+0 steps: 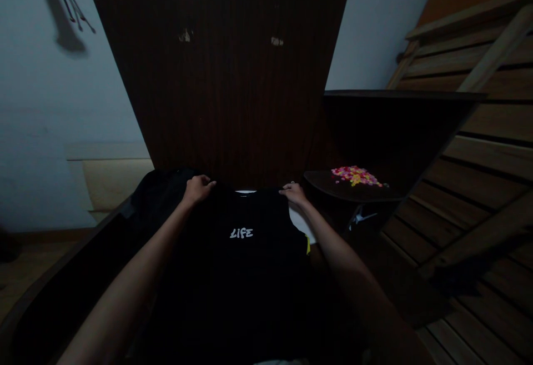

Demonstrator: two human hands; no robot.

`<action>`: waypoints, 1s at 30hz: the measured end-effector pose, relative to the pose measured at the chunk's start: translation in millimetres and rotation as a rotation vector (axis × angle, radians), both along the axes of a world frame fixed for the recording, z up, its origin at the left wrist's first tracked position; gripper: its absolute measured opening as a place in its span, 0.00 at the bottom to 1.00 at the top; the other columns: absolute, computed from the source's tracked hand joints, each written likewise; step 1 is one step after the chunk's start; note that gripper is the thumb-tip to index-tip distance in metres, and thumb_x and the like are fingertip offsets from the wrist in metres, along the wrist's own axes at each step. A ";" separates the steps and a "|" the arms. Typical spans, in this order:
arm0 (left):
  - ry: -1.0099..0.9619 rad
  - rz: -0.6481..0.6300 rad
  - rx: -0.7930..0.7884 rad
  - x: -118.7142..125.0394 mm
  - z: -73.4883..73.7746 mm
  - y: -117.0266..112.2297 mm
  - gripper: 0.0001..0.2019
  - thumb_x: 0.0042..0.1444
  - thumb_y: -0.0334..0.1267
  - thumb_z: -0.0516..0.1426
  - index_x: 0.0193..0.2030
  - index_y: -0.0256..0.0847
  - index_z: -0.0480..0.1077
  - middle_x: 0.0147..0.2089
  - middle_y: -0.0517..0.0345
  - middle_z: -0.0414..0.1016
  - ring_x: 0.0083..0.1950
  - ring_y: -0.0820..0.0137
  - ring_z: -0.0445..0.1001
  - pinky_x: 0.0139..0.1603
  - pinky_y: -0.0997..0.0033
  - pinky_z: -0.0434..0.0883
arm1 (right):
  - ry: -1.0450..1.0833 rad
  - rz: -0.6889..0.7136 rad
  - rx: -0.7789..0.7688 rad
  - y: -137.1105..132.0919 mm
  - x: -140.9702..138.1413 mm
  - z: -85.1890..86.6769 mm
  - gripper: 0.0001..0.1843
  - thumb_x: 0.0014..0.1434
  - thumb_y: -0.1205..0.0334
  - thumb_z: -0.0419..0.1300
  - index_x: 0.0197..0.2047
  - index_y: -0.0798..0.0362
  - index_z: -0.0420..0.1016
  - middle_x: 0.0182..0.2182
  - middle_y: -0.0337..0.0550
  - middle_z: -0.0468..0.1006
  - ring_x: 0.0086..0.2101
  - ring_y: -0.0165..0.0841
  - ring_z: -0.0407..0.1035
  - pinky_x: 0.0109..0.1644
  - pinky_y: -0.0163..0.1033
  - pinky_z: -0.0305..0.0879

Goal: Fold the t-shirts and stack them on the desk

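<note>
Grip on both sides is pinched nearly closed on cloth: left hand (197, 189) at one shoulder of a black shirt (244, 273), right hand (293, 193) at the other. Fabric is very dark, so the exact hold under the fingers can't be told.

Key relation: shirt lies between and on the near side of the two hands, spread roughly flat, long axis seemingly running from the collar back toward the wearer; near end lost in the dark. Neither hand is nearer; each has its own shoulder, arms reaching forward about evenly.

Going outward: a pale scrap at the bottom edge, unclear what. White lettering (241, 233) sits on the chest, centred between the forearms. White cloth (302, 223) with a yellow bit (308, 244) shows beside the right forearm. Collar opening (245, 191) is midway between the grips. Dark bunched cloth (156, 195) is just left of the left hand, on the table (62, 270).

Beyond: tall dark panel (233, 87); to the right, a low shelf (337, 190) with small pink, red and yellow pieces (353, 175); slatted wood (495, 123) farther right.
</note>
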State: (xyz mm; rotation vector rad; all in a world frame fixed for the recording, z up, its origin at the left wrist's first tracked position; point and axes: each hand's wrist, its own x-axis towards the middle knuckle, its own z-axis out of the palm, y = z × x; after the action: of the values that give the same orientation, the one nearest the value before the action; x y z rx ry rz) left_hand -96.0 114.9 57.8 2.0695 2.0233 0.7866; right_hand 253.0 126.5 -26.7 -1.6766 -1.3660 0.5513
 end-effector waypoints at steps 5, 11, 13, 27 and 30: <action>-0.102 0.001 -0.010 0.4 13.2 -6.3 0.09 0.54 0.43 0.61 0.35 0.40 0.78 0.39 0.51 0.82 0.41 0.63 0.79 0.42 0.70 0.71 | -0.091 0.034 0.008 -11.6 -13.8 34.7 0.05 0.45 0.64 0.69 0.28 0.53 0.79 0.26 0.39 0.79 0.30 0.29 0.73 0.34 0.31 0.63; -0.183 -0.057 -0.015 27.9 12.8 -22.3 0.09 0.51 0.42 0.63 0.33 0.39 0.77 0.34 0.53 0.81 0.36 0.66 0.78 0.37 0.72 0.70 | -0.119 0.151 0.051 -28.8 -56.3 63.6 0.05 0.46 0.65 0.70 0.28 0.52 0.80 0.24 0.37 0.80 0.27 0.29 0.73 0.33 0.30 0.64; -0.239 -0.085 0.004 42.4 4.1 -29.3 0.09 0.50 0.42 0.64 0.32 0.39 0.77 0.32 0.55 0.81 0.35 0.66 0.78 0.36 0.73 0.70 | -0.101 0.206 0.041 -36.4 -75.9 66.8 0.04 0.47 0.65 0.70 0.27 0.53 0.80 0.22 0.36 0.79 0.22 0.27 0.71 0.30 0.30 0.64; -0.624 -0.240 -0.038 76.8 -54.4 -64.8 0.13 0.53 0.33 0.60 0.45 0.37 0.79 0.40 0.51 0.83 0.40 0.64 0.81 0.41 0.70 0.75 | 0.073 0.351 0.030 -60.5 -120.5 46.2 0.05 0.48 0.72 0.66 0.29 0.54 0.81 0.22 0.35 0.79 0.19 0.25 0.71 0.22 0.25 0.64; -0.596 -0.215 -0.013 76.8 -55.1 -67.9 0.13 0.54 0.35 0.61 0.46 0.39 0.80 0.42 0.51 0.84 0.42 0.62 0.81 0.44 0.67 0.75 | 0.120 0.364 0.012 -62.4 -119.9 44.6 0.08 0.50 0.73 0.63 0.32 0.56 0.82 0.24 0.38 0.80 0.21 0.26 0.73 0.25 0.26 0.67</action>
State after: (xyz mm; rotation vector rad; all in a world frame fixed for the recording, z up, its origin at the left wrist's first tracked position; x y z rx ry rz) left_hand -19.2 47.0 2.8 1.7226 1.4557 1.1658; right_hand 133.1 64.1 18.0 -1.3671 -1.5902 0.8350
